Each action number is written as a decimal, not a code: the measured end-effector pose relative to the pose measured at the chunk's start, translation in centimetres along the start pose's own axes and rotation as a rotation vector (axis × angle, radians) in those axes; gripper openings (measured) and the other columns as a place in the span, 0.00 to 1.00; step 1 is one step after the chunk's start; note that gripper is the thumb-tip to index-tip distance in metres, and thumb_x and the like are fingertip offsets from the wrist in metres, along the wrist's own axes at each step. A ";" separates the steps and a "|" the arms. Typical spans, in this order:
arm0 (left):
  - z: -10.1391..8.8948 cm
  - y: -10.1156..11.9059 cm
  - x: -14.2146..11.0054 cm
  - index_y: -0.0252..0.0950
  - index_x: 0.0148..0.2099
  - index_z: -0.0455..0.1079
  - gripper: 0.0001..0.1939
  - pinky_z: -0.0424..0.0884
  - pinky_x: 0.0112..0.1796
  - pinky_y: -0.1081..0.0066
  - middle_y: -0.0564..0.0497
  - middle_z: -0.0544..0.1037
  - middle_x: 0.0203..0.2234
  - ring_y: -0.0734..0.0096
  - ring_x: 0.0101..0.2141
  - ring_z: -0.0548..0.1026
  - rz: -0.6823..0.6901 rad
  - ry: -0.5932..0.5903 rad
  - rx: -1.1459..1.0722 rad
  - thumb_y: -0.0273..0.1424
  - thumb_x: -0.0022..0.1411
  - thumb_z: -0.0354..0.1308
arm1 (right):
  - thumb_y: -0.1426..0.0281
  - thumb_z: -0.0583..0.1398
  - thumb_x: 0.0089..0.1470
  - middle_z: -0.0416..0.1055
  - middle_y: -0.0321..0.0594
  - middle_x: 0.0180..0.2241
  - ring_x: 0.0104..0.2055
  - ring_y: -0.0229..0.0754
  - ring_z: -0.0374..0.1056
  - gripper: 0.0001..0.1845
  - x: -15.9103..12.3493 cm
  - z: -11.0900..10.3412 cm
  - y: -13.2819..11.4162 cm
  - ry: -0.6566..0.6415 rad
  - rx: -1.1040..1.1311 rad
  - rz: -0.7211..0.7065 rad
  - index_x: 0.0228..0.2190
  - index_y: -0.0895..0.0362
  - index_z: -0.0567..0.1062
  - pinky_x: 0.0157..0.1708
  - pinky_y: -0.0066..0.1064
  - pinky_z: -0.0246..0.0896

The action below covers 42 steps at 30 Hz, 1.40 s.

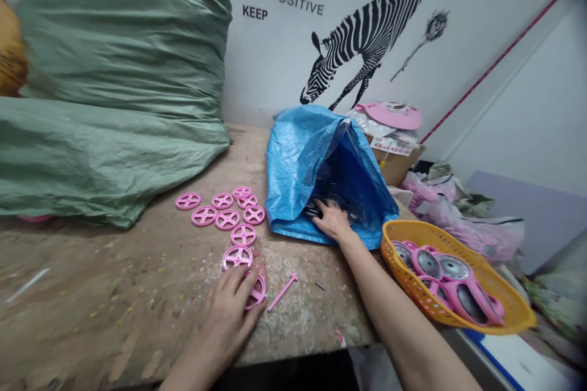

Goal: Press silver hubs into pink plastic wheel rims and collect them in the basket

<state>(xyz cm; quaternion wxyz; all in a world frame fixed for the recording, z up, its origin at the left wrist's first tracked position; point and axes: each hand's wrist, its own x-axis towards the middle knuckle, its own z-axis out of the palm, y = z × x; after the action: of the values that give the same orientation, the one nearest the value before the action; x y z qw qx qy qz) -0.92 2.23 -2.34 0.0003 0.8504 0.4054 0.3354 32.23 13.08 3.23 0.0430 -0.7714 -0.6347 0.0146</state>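
My left hand (232, 296) is low on the wooden table, its fingers and thumb closed around a pink spoked wheel (257, 293) that they partly cover. Just beyond the fingertips lies another pink spoked wheel (237, 256). Several more such wheels (227, 220) are scattered farther up the table. My right hand (333, 220) reaches into the mouth of a blue woven bag (293, 171). Its fingers are stretched apart over dark, shiny pieces (314, 208), whose kind is hard to make out. A pink rod with a wider end (283, 293) lies between my arms.
A yellow perforated basket (513, 314) with pink and grey parts stands right of my right arm. Green sacks (114, 153) fill the back left. Behind the blue bag is a cardboard box (398, 165). A small metal pin (320, 286) lies near the table's front edge.
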 end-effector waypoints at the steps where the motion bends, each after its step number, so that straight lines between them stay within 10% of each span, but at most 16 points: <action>1: -0.1 0.0 0.1 0.39 0.64 0.64 0.25 0.72 0.50 0.57 0.41 0.74 0.52 0.53 0.52 0.71 0.005 0.004 0.003 0.39 0.66 0.53 | 0.57 0.55 0.57 0.57 0.46 0.64 0.62 0.58 0.57 0.34 -0.5 0.0 0.1 0.005 -0.002 -0.005 0.64 0.45 0.60 0.54 0.54 0.57; 26: -0.9 0.1 0.1 0.34 0.57 0.69 0.23 0.71 0.50 0.51 0.39 0.74 0.49 0.50 0.50 0.70 -0.040 -0.011 -0.012 0.42 0.66 0.54 | 0.67 0.56 0.61 0.65 0.47 0.61 0.64 0.50 0.58 0.27 -8.3 -0.1 1.7 0.096 0.093 -0.082 0.61 0.54 0.66 0.61 0.50 0.48; 42: -2.7 2.4 0.0 0.37 0.45 0.73 0.11 0.73 0.47 0.53 0.41 0.73 0.48 0.54 0.48 0.70 -0.072 -0.035 -0.041 0.34 0.69 0.50 | 0.67 0.54 0.65 0.75 0.45 0.49 0.51 0.47 0.68 0.14 -9.8 -0.3 0.3 0.220 0.005 -0.246 0.47 0.54 0.76 0.49 0.35 0.55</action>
<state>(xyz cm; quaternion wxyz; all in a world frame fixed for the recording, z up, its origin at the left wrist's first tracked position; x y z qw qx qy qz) -0.82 -0.10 0.41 0.0369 0.8407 0.4288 0.3287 30.69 3.38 3.16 0.1154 -0.6846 -0.7159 -0.0737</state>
